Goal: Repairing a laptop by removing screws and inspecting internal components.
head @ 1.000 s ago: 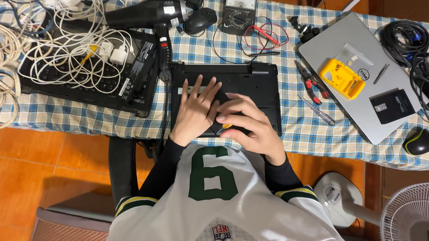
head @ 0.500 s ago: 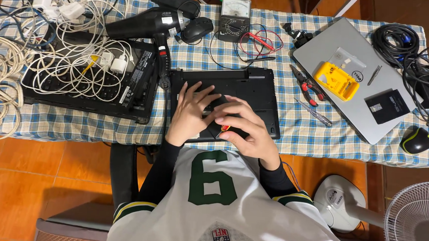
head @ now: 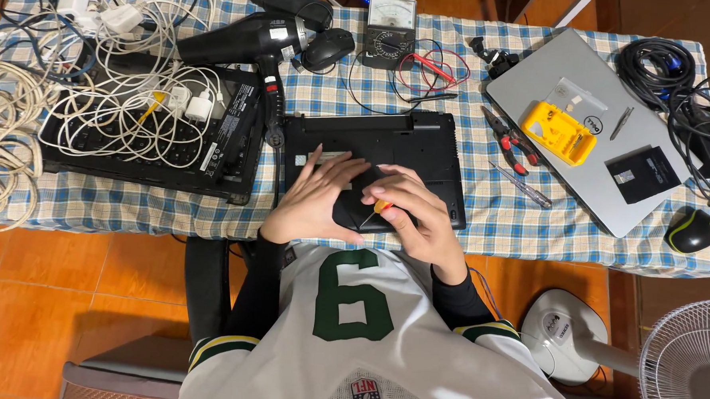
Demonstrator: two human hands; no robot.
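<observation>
One black laptop (head: 389, 157) lies upside down at the middle of the table (head: 482, 221), which wears a blue checked cloth; both hands rest on its near half. The left hand (head: 315, 198) lies flat with fingers spread, pressing the dark base panel; the right hand (head: 414, 210) is curled shut around one small screwdriver (head: 377, 210) with an orange handle, whose thin shaft points down at the panel toward 7 o'clock. The two hands sit close together, nearly touching, with the screwdriver between them.

Counted about the laptop: one second black laptop base (head: 146, 138) at 9 o'clock, heaped with white cables and chargers (head: 128, 94); one black hair dryer (head: 246, 43) at 11 o'clock, its handle reaching down to the laptop's far left corner; one black mouse (head: 328, 49) and one analogue meter (head: 389, 29) with red and black leads at 12 o'clock; one pair of red-handled pliers (head: 508, 140) and one slim probe-like tool (head: 521, 185) at 3 o'clock; one closed silver laptop (head: 587, 186) further out at 3 o'clock, carrying one yellow case (head: 557, 132) and one flat black square (head: 642, 174); one second mouse (head: 691, 230), black with a green stripe, at the table's right edge; one white fan (head: 683, 369) on the floor at 4 o'clock.
</observation>
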